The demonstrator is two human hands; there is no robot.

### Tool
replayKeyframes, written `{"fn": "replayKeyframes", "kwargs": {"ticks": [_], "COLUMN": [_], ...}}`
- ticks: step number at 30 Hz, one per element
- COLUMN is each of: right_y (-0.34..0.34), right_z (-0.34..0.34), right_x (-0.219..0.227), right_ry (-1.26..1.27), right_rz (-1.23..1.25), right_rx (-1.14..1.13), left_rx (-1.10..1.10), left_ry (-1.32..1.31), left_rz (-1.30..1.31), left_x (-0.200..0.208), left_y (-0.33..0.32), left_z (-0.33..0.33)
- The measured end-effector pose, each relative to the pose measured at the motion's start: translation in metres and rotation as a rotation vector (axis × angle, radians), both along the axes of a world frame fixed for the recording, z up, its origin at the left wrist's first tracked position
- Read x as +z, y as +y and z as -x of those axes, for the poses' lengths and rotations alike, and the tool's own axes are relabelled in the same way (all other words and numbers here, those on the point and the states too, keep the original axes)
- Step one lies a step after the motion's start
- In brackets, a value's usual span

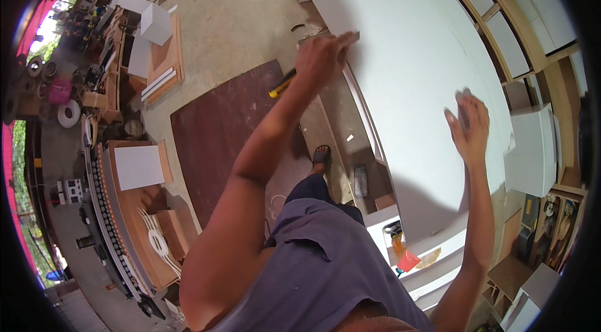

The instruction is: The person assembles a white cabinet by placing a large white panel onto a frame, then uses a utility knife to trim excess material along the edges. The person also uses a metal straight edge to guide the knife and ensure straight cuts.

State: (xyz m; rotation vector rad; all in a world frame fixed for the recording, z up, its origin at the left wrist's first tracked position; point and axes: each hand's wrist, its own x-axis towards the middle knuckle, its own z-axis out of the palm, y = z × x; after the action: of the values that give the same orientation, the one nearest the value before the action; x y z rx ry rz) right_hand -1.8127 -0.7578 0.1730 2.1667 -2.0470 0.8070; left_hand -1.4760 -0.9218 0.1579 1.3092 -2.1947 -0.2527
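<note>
A large white panel [413,63] stretches out in front of me and to my right. Over its left edge, my left hand [321,58] is closed on a small flat dark-grey piece [355,36], whose tip shows past the fingers; its kind is unclear. A yellow and black tool [282,85] pokes out beside the left wrist, partly hidden, and I cannot tell whether it touches the hand. Holding nothing, my right hand [471,128] is open with fingers apart, over or on the panel's right part.
On the floor to the left lies a dark brown board [225,125]. Wooden shelving [535,50] lines the right side. A red cup-like container [408,261] sits by the panel's near end. White and brown cabinet parts [139,168] stand at the left.
</note>
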Motion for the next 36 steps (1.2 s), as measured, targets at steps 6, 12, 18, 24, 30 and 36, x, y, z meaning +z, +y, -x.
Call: {"fn": "replayKeyframes", "kwargs": {"ticks": [6,12,18,24,30,36], "right_y": [-0.003,-0.012,-0.013,-0.013,-0.006,0.000], "right_z": [0.005,-0.004,-0.004,-0.006,-0.006,0.003], "right_x": [-0.004,0.006,0.003,0.006,0.004,-0.009], "right_ry": [0.046,-0.009,-0.024,0.032,0.148,0.159], "right_rz": [-0.141,-0.201,-0.233,-0.191,-0.072,0.053], "right_rx": [-0.035,-0.029,-0.038,-0.023,0.025,0.071], "left_rx": [0.096,0.289,0.354,0.290,0.220,0.123], "left_ry": [-0.055,-0.132,-0.147,-0.171,-0.252,-0.173], "left_rz": [-0.021,0.049,-0.068,0.144,0.370,0.308], "left_x": [-0.003,-0.009,-0.007,-0.017,-0.033,-0.029], "left_y": [-0.152,-0.309,-0.374,-0.341,-0.267,-0.071], "left_z": [-0.035,-0.082,-0.096,-0.085,-0.066,-0.017]}}
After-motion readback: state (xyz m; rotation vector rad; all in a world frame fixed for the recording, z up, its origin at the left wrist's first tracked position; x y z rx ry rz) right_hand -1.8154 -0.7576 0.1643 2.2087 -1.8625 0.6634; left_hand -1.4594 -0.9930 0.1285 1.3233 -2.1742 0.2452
